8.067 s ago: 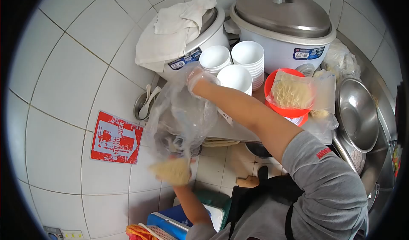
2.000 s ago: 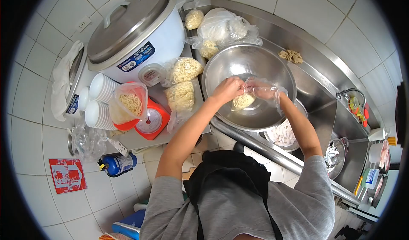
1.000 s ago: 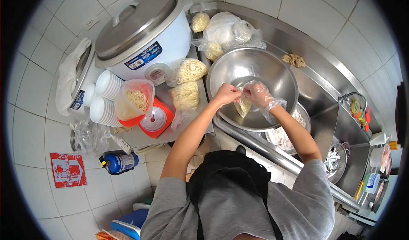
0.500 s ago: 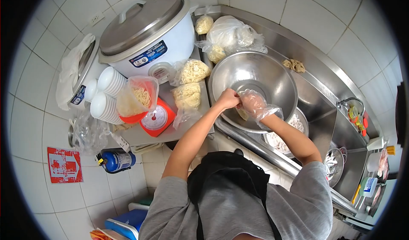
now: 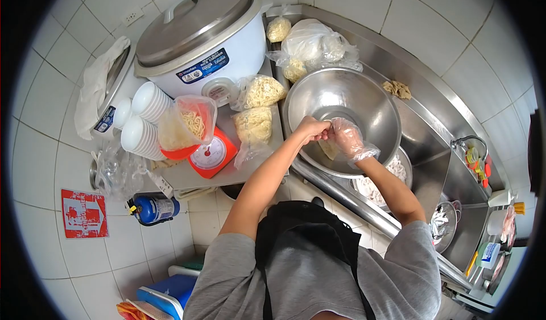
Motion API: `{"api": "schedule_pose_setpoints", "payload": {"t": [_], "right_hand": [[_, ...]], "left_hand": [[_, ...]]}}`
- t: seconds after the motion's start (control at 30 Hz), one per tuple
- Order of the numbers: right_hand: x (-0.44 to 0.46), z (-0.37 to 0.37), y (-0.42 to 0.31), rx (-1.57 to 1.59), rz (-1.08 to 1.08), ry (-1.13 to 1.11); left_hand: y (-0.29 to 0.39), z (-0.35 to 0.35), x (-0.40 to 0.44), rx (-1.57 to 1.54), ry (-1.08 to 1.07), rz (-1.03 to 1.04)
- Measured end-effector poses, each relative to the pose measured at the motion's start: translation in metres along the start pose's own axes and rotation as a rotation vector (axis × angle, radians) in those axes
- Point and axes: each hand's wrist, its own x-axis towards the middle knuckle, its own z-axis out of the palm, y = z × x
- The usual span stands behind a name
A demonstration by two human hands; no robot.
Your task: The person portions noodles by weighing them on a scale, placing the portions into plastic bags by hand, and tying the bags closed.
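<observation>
Over steel bowl [image 5: 364, 90]: small bag [image 5: 328, 149] below left fingers [image 5: 323, 127] and right fingers [image 5: 339, 129], top pinched by both.

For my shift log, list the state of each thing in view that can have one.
Left hand: bare, closed on small bag
Right hand: gloved, closed on small bag
Small bag: held, tie hidden
Steel bowl: uncovered
Large rice cooker: lid on
White cups: nested in stacks
Red scale: loaded with noodles
Counter noodle bags: filled
Brown cloth: crumpled
White cloth: draped
</observation>
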Motion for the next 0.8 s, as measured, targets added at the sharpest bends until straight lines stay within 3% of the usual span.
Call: {"api": "schedule_pose_setpoints", "payload": {"t": [0.07,0.1,0.17,0.27,0.4,0.47,0.8], "right_hand": [[0.000,-0.013,-0.004,-0.179,-0.213,0.003],[0.000,-0.019,-0.003,-0.267,-0.320,0.005],[0.005,-0.031,0.001,-0.219,-0.278,-0.078],[0.004,-0.039,0.008,-0.068,-0.168,-0.148],[0.004,-0.043,0.015,0.127,-0.069,-0.196],[0.004,-0.040,0.022,0.152,-0.088,-0.199],[0.011,-0.044,0.028,0.134,-0.109,-0.300]], "left_hand": [[-0.001,-0.002,0.006,0.114,-0.039,0.060],[-0.005,-0.002,0.007,0.146,-0.044,0.196],[-0.009,-0.002,0.005,0.218,-0.055,0.472],[-0.006,-0.006,0.003,0.332,-0.092,0.581],[-0.011,-0.006,0.008,0.278,-0.199,0.599],[-0.013,-0.005,0.008,0.177,-0.256,0.593],[-0.004,-0.013,0.010,0.269,-0.375,0.471]]}}
